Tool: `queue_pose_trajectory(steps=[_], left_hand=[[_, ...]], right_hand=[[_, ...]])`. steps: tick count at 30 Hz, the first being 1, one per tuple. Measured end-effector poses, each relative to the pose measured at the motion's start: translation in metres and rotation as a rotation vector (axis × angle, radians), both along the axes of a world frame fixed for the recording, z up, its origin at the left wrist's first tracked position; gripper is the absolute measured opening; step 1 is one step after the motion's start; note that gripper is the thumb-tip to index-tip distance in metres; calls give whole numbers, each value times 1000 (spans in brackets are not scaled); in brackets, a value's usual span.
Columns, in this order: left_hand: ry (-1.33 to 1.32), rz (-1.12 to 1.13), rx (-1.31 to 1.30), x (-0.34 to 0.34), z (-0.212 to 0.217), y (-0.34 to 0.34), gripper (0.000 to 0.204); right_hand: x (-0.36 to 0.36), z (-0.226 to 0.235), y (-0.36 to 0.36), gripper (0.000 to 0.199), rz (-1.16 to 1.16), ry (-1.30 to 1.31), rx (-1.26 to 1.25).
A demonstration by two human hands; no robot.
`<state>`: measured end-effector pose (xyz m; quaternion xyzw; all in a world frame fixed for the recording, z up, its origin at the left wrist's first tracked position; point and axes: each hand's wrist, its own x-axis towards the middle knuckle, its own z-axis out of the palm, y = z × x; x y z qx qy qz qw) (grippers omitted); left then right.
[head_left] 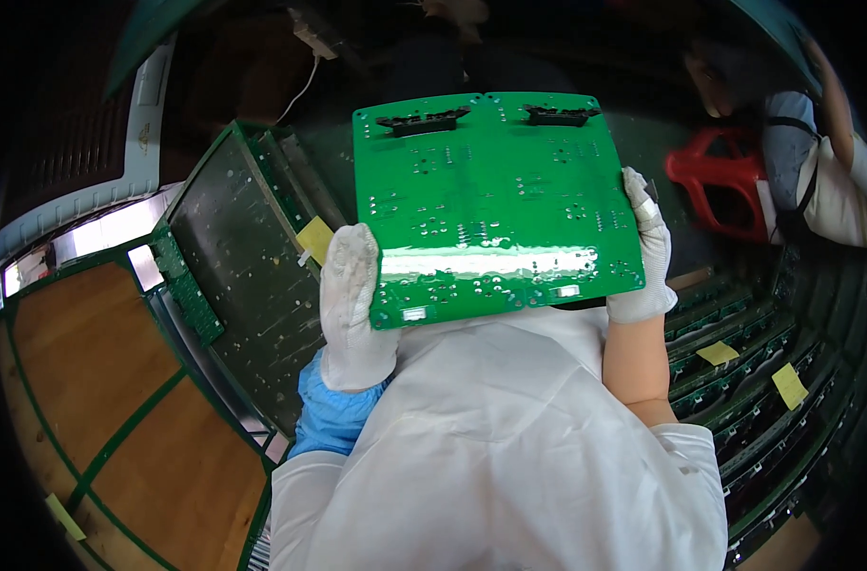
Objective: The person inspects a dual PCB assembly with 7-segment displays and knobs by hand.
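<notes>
A large green circuit board (490, 209) made of two joined panels is held up in front of my chest. Its solder side faces me, dotted with solder points, and a bright strip of light reflects across its lower part. Two black connectors (424, 122) stand out near its far edge. My left hand (348, 285), in a white knitted glove, grips the board's left edge near the lower corner. On the right edge, my right hand (648, 247), also gloved in white, is closed round the side. Fingers behind the board are hidden.
To my left stand a dark panel with a green frame (233, 285) and a wood-coloured board in a green frame (119, 381). Rows of racked boards (757, 381) with yellow notes lie at my right. A red stool (723, 181) and another person (823, 162) are beyond.
</notes>
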<state>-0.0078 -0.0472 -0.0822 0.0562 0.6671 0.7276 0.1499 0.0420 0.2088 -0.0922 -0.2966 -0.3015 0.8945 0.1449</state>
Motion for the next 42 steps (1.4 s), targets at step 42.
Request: queue_pose_trajectory(steps=[42], left_hand=[[738,-161,-520,-4,9,8,70]], right_hand=[[5,-16,8,21,-39,-84,92]])
